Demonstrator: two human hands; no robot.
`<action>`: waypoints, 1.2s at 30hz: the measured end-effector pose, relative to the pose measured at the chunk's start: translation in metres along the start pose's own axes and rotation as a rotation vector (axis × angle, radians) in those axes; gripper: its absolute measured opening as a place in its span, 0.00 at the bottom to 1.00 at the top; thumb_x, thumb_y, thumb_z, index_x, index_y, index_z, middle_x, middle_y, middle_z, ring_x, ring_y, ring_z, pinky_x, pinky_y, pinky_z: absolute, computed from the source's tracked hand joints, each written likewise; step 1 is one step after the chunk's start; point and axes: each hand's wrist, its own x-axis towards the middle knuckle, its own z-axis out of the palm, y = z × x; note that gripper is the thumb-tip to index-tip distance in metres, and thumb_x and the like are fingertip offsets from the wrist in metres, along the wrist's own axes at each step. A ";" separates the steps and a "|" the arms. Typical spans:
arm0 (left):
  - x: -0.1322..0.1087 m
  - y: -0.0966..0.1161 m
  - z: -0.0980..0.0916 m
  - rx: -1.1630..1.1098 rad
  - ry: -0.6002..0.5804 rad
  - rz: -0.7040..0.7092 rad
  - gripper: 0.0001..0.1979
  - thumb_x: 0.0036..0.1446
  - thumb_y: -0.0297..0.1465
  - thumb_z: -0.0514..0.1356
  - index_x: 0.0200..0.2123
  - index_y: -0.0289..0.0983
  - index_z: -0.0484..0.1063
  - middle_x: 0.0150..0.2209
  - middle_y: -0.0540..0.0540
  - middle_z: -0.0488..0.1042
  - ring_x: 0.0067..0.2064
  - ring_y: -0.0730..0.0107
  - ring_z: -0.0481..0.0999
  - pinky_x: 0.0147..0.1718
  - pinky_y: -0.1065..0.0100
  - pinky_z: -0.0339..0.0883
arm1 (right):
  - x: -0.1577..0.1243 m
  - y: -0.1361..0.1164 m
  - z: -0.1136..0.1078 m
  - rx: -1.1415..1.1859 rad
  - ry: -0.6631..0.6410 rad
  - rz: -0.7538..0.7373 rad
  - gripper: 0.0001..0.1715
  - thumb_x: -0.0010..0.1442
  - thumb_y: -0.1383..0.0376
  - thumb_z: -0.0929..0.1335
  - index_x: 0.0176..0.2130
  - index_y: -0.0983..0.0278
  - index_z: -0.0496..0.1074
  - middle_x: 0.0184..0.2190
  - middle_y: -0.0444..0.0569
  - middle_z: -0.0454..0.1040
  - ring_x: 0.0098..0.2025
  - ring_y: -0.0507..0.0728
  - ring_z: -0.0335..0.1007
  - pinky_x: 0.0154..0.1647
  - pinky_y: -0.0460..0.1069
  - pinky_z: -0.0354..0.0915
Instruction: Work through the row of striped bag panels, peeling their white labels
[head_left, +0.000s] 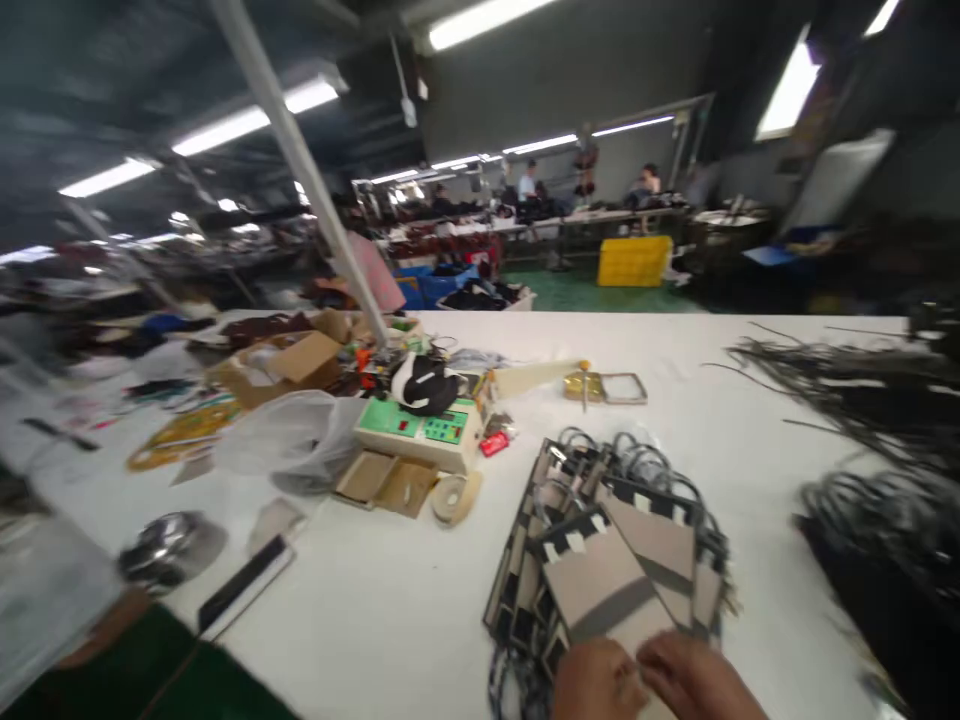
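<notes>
My left hand (596, 682) and my right hand (697, 675) meet at the bottom edge of the view, on the near end of a fanned stack of brown and black card tags (615, 570) with dark cord loops. Both hands have their fingers curled together on the top tag, and the fingertips are blurred. The stack lies on the white table (390, 610) in front of me, spreading away from my hands.
A green-and-cream control box (420, 430) with a black item on it, a tape roll (454, 497), a clear plastic bag (289, 440), a cardboard box (277, 365) and a metal bowl (169, 545) lie to the left. Dark cord bundles (870, 470) fill the right. Other people work far behind.
</notes>
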 end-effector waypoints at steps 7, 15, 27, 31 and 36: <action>0.023 -0.021 -0.036 0.357 0.048 0.371 0.10 0.64 0.30 0.53 0.33 0.38 0.74 0.36 0.42 0.78 0.38 0.61 0.79 0.33 0.63 0.61 | 0.027 -0.030 0.019 -0.151 -0.034 0.202 0.13 0.63 0.64 0.61 0.31 0.60 0.72 0.31 0.46 0.76 0.34 0.56 0.74 0.35 0.49 0.58; 0.036 -0.037 -0.046 0.140 -0.014 0.376 0.08 0.64 0.29 0.56 0.31 0.39 0.72 0.33 0.46 0.75 0.35 0.66 0.75 0.33 0.65 0.57 | 0.123 -0.004 -0.036 0.197 0.427 0.376 0.19 0.63 0.51 0.64 0.35 0.60 0.77 0.35 0.49 0.78 0.39 0.60 0.72 0.41 0.52 0.65; 0.049 -0.057 -0.041 0.104 -0.056 0.192 0.16 0.54 0.20 0.53 0.42 0.39 0.74 0.40 0.44 0.76 0.43 0.62 0.77 0.41 0.64 0.62 | 0.208 0.020 -0.040 -0.160 0.495 0.362 0.15 0.66 0.55 0.65 0.39 0.55 0.81 0.40 0.46 0.78 0.41 0.58 0.73 0.37 0.50 0.59; 0.053 -0.062 -0.040 0.135 -0.068 0.206 0.16 0.55 0.21 0.52 0.43 0.39 0.74 0.40 0.44 0.76 0.43 0.62 0.77 0.42 0.64 0.63 | 0.211 0.017 -0.038 -0.160 0.507 0.320 0.15 0.67 0.55 0.65 0.40 0.54 0.81 0.39 0.45 0.78 0.40 0.56 0.73 0.37 0.49 0.58; 0.051 -0.065 -0.037 0.129 -0.084 0.190 0.17 0.54 0.21 0.52 0.43 0.39 0.74 0.40 0.44 0.76 0.42 0.62 0.78 0.42 0.64 0.65 | 0.216 0.021 -0.037 -0.230 0.477 0.367 0.15 0.68 0.55 0.64 0.40 0.54 0.80 0.41 0.44 0.77 0.40 0.55 0.73 0.35 0.48 0.57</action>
